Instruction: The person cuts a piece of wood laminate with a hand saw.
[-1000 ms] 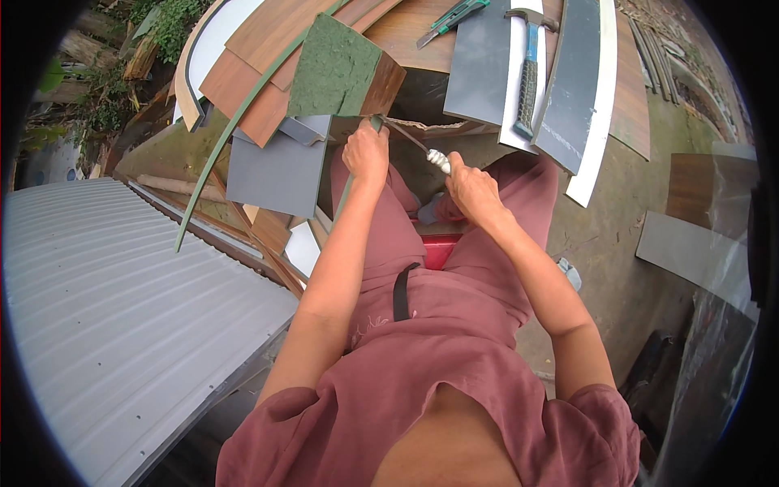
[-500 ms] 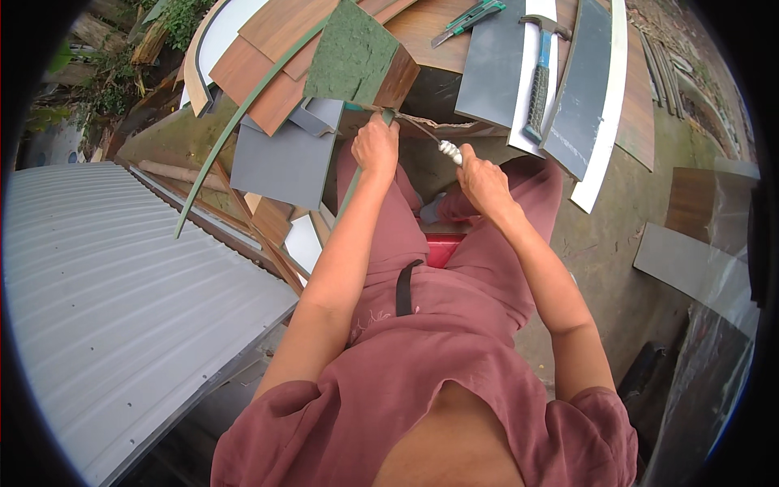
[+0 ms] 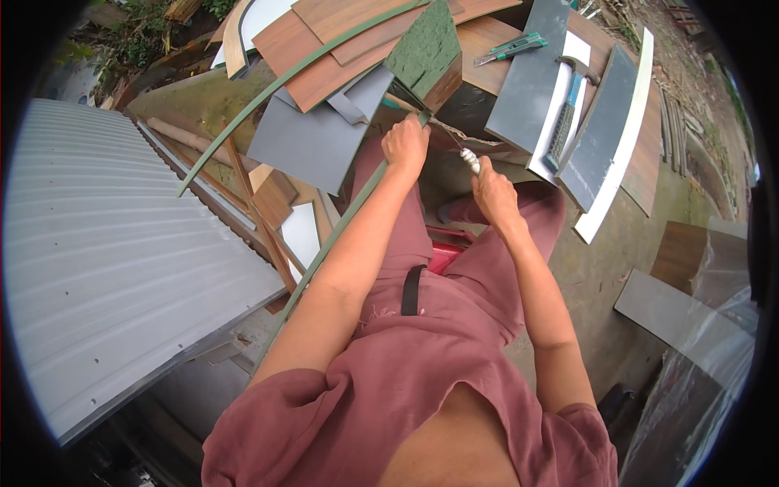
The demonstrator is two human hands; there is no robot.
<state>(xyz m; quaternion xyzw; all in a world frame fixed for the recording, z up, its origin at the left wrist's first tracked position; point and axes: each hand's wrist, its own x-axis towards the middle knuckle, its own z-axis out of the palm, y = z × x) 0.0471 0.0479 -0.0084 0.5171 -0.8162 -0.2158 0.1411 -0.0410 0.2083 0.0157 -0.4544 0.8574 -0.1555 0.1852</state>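
Note:
My left hand (image 3: 406, 146) is closed around a narrow green strip (image 3: 339, 231), which runs back along my left forearm towards my body. In my right hand (image 3: 495, 193) is a tool with a white, knobbly handle (image 3: 470, 160). Its thin dark shaft reaches towards the strip just beyond my left hand; I cannot tell whether its tip touches. Right above my hands stands a block with a green mottled face (image 3: 426, 53) and a brown wooden side. A second long green strip (image 3: 268, 96) curves across the boards to the left.
Wood-look boards (image 3: 296, 49) and grey panels (image 3: 316, 134) cover the work surface. A green utility knife (image 3: 513, 47) and a blue-and-black claw hammer (image 3: 565, 114) lie on the right. Corrugated metal sheeting (image 3: 138, 252) fills the left side; plastic-wrapped panels (image 3: 690, 316) stand at right.
The whole view has shifted, so the boards sit further right in it. More of the held green strip now shows along my left forearm. Both hands keep their grips.

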